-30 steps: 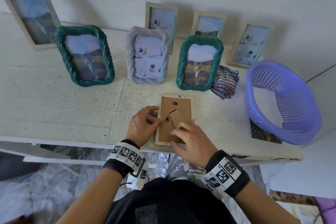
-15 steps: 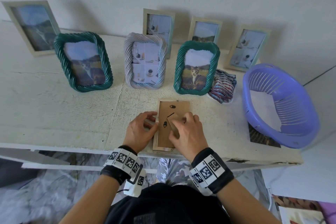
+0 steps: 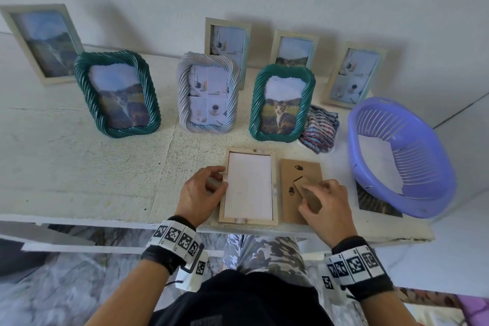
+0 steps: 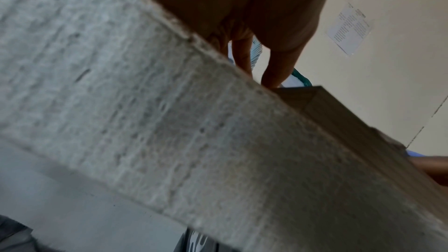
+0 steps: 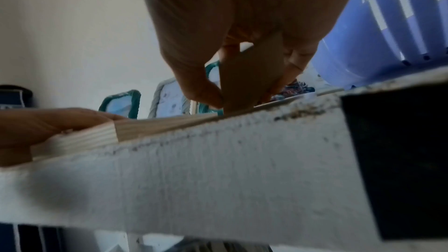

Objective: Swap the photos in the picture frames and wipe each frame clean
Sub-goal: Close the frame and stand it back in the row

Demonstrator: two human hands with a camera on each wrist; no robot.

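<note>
Basket [image 3: 412, 201] hides most of a photo [image 3: 375, 202].

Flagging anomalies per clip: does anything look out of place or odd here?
One thing: a photo lies flat, pinned half under the purple basket near the table's front edge. The open frame and its backing suit the task.

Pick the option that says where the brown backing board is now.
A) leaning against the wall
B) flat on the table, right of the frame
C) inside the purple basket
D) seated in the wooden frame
B: the backing board lies beside the open wooden frame, its stand pinched by the right hand.
</note>
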